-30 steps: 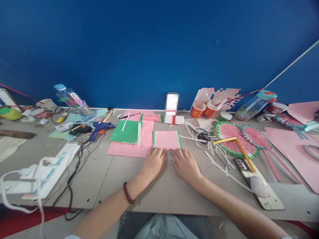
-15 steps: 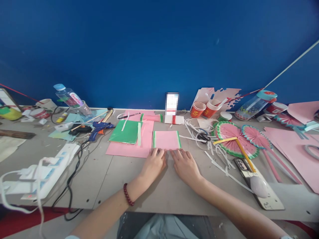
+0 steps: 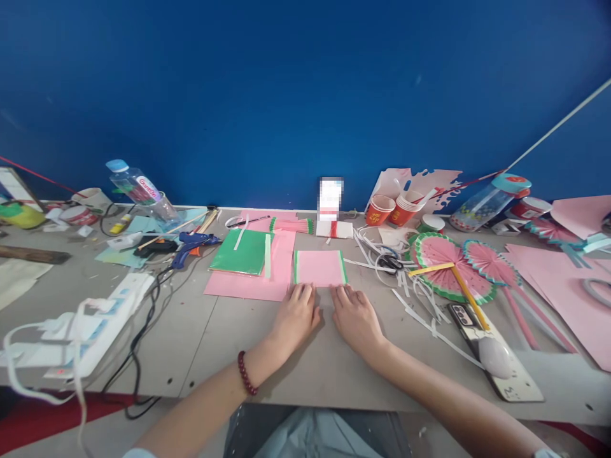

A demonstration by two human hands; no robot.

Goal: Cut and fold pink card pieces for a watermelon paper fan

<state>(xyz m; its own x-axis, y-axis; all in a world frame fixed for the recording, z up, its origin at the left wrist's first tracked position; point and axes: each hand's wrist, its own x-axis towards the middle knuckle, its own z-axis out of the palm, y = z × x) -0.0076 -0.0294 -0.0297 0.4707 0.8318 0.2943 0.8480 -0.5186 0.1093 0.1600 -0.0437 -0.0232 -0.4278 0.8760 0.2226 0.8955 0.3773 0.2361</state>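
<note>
A pink sheet of paper (image 3: 319,267) with green strips along its left and right sides lies flat on the table in front of me. On its near left corner rest the fingertips of my left hand (image 3: 296,315), which wears a dark red bead bracelet. My right hand (image 3: 358,318) touches the near right corner with its fingertips. Both hands are palm down with fingers extended, and a gap separates them. Left of the sheet, a green paper pack (image 3: 238,251) sits on a larger pink sheet (image 3: 281,280), with a pale strip beside it.
On the left are a blue glue gun (image 3: 193,245), a power strip (image 3: 112,318) with cables and a tilted plastic bottle (image 3: 143,189). Scissors (image 3: 390,262), white paper strips, watermelon-patterned paper fans (image 3: 449,264), a phone (image 3: 510,369) and red paper cups (image 3: 380,210) occupy the right.
My hands have moved slightly apart along the near edge of the pink sheet, and my left thumb now shows clear of the right hand. The sheet itself has hardly moved.
</note>
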